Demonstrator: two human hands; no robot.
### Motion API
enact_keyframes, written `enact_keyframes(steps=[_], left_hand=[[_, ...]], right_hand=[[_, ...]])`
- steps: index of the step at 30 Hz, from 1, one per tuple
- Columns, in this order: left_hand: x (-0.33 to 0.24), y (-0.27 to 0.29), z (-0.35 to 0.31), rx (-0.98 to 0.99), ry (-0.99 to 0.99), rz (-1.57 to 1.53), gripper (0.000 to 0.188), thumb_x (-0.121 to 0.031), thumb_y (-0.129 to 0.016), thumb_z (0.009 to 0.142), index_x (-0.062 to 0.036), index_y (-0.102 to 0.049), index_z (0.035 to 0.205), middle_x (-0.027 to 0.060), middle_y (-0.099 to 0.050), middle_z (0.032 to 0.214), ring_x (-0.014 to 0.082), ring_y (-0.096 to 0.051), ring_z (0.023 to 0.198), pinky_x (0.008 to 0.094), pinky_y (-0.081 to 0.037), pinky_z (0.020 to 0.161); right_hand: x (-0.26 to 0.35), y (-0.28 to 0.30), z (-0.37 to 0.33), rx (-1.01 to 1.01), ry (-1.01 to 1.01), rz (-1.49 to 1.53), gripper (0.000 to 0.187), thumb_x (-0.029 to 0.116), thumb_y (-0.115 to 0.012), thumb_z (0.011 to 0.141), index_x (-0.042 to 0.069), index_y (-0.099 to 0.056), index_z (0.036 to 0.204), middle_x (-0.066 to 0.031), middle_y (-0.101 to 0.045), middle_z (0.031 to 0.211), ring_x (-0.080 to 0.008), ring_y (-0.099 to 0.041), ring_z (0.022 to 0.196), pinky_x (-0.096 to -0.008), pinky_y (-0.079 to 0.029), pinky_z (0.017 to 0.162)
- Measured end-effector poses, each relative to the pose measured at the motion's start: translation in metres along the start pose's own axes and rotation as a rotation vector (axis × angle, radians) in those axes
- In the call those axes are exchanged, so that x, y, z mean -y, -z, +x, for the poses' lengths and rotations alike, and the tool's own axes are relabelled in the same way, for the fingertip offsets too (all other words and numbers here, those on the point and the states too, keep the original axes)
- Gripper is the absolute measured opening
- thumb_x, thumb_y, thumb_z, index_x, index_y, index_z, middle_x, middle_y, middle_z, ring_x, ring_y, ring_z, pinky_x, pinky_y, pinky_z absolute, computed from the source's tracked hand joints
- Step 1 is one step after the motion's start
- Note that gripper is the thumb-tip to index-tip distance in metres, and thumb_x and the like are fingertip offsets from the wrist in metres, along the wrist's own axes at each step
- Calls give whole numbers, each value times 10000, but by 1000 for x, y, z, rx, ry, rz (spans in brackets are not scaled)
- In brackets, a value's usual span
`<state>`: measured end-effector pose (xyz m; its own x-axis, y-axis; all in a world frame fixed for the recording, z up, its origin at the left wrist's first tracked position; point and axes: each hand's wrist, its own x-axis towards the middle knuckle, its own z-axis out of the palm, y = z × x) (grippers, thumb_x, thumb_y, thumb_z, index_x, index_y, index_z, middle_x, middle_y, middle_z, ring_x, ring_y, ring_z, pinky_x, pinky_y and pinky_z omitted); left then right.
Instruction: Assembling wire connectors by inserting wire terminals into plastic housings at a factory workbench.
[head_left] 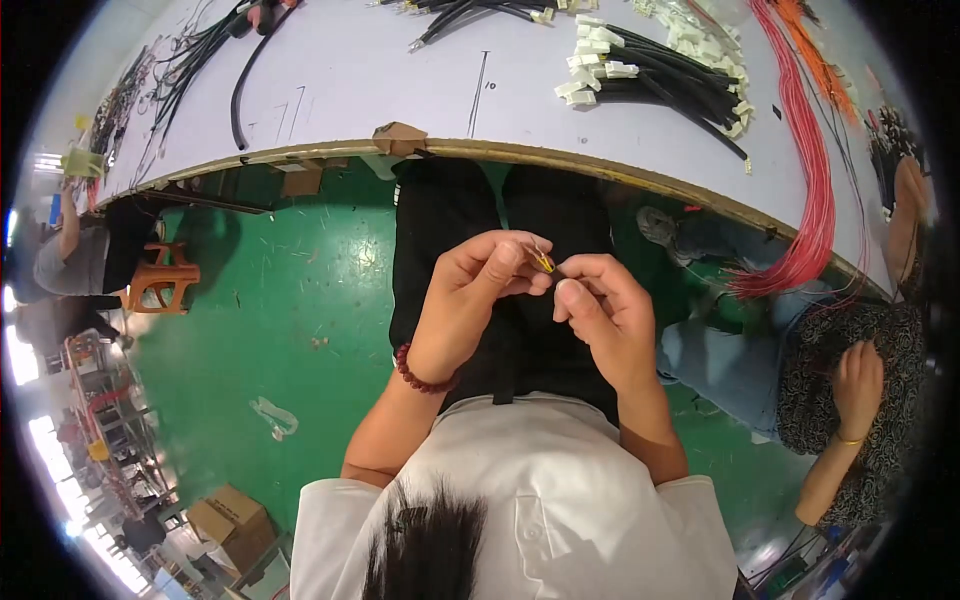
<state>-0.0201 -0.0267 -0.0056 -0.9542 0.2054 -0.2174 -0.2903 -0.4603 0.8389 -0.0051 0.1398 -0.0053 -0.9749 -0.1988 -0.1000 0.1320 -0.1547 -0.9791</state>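
Observation:
Both of my hands are raised over my lap, just short of the table's front edge. Between the thumb and fingers of my left hand [480, 285] is a small piece with yellow and thin wire-like strands [545, 262]; its exact kind is too small to make out. My right hand [606, 308] is close beside it, thumb and forefinger pinched together near the piece's tip. Whatever those right fingers hold, if anything, is hidden. A dark red bead bracelet [425, 372] circles my left wrist.
On the white table [380, 90] lie black cables with white connectors [660, 75], black leads [240, 90] and a red wire bundle [800, 170] hanging over the edge. A co-worker [850, 400] sits close at right. An orange stool [160, 278] and a cardboard box [232, 520] stand at left.

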Motion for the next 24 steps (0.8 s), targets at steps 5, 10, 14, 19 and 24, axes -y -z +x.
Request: enact_keyframes(steps=[5, 10, 14, 19, 24], left_hand=[[-1, 2, 0, -13, -94, 198, 221, -188, -601, 930, 19, -656, 985, 42, -659, 843, 88, -613, 748, 225, -510, 702], [4, 0, 3, -11, -75, 202, 168, -146, -617, 916, 13, -664, 946, 41, -658, 825, 82, -601, 731, 210, -503, 679], [8, -6, 2, 32, -141, 193, 148, -110, -609, 916, 28, -664, 921, 49, -646, 831, 91, -599, 739, 216, -506, 683], [11, -9, 1, 85, -155, 191, 148, -101, -600, 914, 31, -667, 932, 90, -639, 889, 126, -604, 763, 250, -502, 698], [11, -16, -3, 30, -235, 212, 103, 26, -667, 819, 33, -668, 922, 109, -626, 930, 139, -607, 776, 251, -504, 699]], right_hand=[[-3, 1, -5, 3, 4, -46, 163, 141, -572, 924, 14, -559, 1026, -28, -576, 733, -24, -422, 539, -167, -311, 465], [-2, 2, -5, 25, -65, 12, 145, 107, -556, 918, 3, -550, 1018, -43, -589, 761, -33, -429, 536, -175, -334, 477], [-2, -2, -3, -60, 128, -73, 97, 61, -542, 903, 3, -561, 978, -57, -589, 771, -46, -445, 533, -187, -359, 479], [-7, 7, -6, -70, 159, -51, 82, 19, -531, 890, -7, -567, 958, -67, -586, 793, -55, -475, 565, -195, -371, 479], [-6, 5, -8, -125, 317, -108, 104, -29, -532, 868, -9, -581, 957, -90, -603, 831, -87, -512, 587, -207, -405, 486]])
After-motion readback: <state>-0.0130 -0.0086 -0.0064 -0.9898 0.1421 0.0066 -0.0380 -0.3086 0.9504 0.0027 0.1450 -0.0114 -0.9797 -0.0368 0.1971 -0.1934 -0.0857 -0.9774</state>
